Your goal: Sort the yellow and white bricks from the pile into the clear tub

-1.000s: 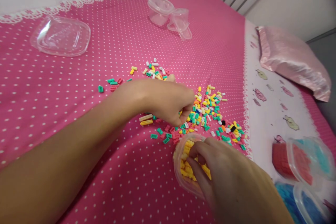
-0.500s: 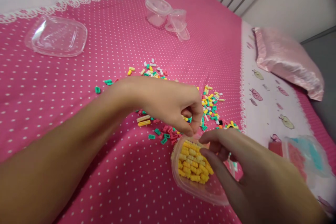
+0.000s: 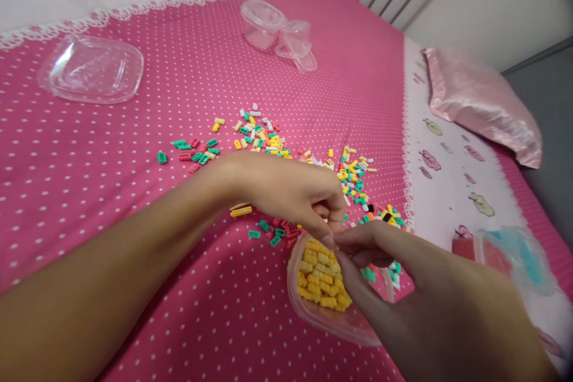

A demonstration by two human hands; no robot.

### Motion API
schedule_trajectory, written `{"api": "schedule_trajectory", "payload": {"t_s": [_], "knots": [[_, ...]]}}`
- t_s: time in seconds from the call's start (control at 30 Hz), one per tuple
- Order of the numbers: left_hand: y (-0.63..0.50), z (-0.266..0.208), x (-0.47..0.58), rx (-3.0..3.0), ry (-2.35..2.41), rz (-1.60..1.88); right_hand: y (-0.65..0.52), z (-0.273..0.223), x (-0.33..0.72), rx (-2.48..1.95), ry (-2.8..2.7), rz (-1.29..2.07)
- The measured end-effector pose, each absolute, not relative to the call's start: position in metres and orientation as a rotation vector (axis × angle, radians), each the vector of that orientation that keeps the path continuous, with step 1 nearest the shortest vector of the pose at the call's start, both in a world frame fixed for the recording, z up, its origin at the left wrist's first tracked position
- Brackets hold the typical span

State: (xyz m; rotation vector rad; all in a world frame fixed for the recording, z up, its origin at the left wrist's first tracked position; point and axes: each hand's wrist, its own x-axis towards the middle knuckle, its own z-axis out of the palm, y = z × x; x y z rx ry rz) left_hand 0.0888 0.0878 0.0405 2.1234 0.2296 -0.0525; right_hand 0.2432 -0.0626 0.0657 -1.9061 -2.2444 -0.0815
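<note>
My left hand reaches across from the left, its thumb and fingertips pinched together over the rim of a clear plastic container. My right hand comes in from the lower right, its fingertips also pinched and meeting those of the left. Whatever sits between the fingertips is too small or hidden to make out. Inside the container, rows of yellow toy bricks are packed on the left side. Some green bricks show near its right side, partly behind my right hand.
Loose small bricks in several colours lie scattered on the pink dotted bedspread. A clear lid is at the far left, clear tubs at the back. On the right are a pink pillow and a tub with blue and red contents.
My left hand has lowered slightly, and its fingertips now meet those of my right hand above the container. The whole view has shifted a little.
</note>
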Motion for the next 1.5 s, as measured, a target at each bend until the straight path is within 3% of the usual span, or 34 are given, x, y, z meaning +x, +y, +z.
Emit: {"api": "schedule_trajectory", "payload": {"t_s": [0.13,0.3,0.7,1.1,1.5], "knots": [[0.094,0.041,0.083,2.175,0.282,0.018,-0.059,0.059,0.252,-1.933,-2.304,0.012],[0.105,0.041,0.072,2.222,0.344,0.144,-0.053,0.042,0.250,-1.928,-2.412,-0.112],[0.109,0.040,0.067,2.263,0.389,0.100,-0.054,0.029,0.233,-2.083,-2.316,-0.258],[0.113,0.033,0.066,2.476,0.745,0.006,-0.061,0.033,0.232,-1.992,-2.335,-0.271],[0.106,0.016,0.077,2.642,0.797,-0.075,-0.059,0.046,0.256,-1.846,-2.352,-0.371]]}}
